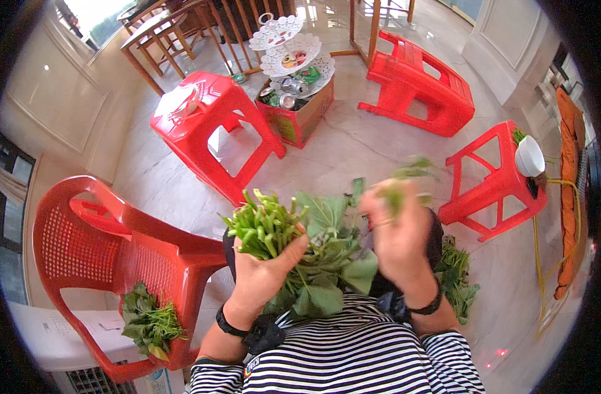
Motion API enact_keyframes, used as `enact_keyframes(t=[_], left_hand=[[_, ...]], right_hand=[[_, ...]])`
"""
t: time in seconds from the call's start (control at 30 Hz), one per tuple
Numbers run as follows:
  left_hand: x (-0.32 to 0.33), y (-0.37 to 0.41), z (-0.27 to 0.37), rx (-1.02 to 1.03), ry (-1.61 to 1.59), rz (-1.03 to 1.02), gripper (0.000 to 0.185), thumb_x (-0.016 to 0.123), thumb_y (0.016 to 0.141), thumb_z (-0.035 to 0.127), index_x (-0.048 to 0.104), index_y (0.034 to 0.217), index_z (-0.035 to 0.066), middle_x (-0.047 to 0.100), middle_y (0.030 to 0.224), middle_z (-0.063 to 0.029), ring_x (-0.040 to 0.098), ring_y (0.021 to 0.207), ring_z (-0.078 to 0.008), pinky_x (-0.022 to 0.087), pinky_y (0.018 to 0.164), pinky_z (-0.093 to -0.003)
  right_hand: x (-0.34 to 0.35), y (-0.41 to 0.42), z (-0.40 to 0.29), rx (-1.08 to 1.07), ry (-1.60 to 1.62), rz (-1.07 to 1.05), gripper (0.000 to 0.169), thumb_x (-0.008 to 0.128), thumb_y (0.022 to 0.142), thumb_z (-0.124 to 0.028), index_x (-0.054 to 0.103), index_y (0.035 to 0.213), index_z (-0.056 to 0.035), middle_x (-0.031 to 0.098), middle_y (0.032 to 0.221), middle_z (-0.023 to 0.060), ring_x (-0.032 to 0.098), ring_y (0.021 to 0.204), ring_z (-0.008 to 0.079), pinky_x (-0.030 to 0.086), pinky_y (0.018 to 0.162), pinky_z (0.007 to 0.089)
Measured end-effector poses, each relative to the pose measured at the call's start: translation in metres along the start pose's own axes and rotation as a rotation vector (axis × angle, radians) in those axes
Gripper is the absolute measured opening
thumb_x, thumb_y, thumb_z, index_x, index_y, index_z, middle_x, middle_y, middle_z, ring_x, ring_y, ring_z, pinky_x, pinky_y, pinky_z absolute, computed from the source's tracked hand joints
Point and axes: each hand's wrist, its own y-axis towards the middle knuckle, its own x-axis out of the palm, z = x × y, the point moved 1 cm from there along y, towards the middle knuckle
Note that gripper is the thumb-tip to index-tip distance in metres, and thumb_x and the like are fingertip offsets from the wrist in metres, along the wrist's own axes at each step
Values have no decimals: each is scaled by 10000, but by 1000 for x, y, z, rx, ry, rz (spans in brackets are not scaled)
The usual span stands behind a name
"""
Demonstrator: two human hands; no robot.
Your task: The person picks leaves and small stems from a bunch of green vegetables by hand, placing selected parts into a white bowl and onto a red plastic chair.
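Observation:
My left hand (268, 271) grips a thick bunch of green leafy stems (263, 226), their cut ends pointing up and away from me. Broad green leaves (325, 285) spread over my lap, to the right of that hand. Raised on the right, my right hand (399, 231) is blurred, with a blurred bit of greenery (404, 180) at its fingertips; the fingers look closed on it. More leafy greens (155, 320) rest on the red plastic armchair (152, 256) at left. Another heap of greens (455, 276) lies at my right side, low down.
A tall red plastic stool (217, 133) stands ahead on the left, beside a carton (305, 123) of cans under a white tiered stand (290, 54). Ahead right, a red stool (418, 88) lies on its side. Another stool (502, 182) at right bears a white bowl (529, 156).

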Motion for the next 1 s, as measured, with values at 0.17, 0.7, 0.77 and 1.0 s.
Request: enact_keyframes(t=[0.17, 0.7, 0.77, 1.0], left_hand=[[13, 0, 6, -33, -33, -47, 165, 676, 745, -14, 592, 886, -4, 621, 839, -32, 583, 755, -101, 475, 668, -231], [-11, 2, -11, -167, -64, -52, 269, 710, 701, 49, 524, 895, 30, 548, 790, -20, 534, 719, -118, 438, 664, -244], [-12, 3, -9, -162, -66, -31, 276, 718, 696, 63, 520, 885, 26, 540, 770, -18, 530, 699, -120, 437, 645, -248], [0, 2, -11, -121, -60, -79, 328, 720, 686, 0, 515, 940, 22, 552, 818, -23, 540, 733, -124, 449, 674, -248]], right_hand=[[40, -10, -23, -6, 396, -174, 175, 555, 836, -94, 464, 957, -6, 548, 777, 218, 563, 724, 409, 445, 579, 420], [2, -3, 15, 535, 1069, -127, 204, 496, 918, -281, 513, 906, -78, 397, 555, -41, 353, 417, 44, 293, 362, 190], [-19, 4, 42, 545, 1196, 78, 194, 481, 924, -277, 501, 931, -84, 400, 569, -41, 337, 392, 45, 269, 323, 208], [7, -9, 8, 213, 653, 43, 323, 740, 716, -148, 511, 935, -83, 515, 739, -26, 398, 562, 21, 365, 485, 176]])
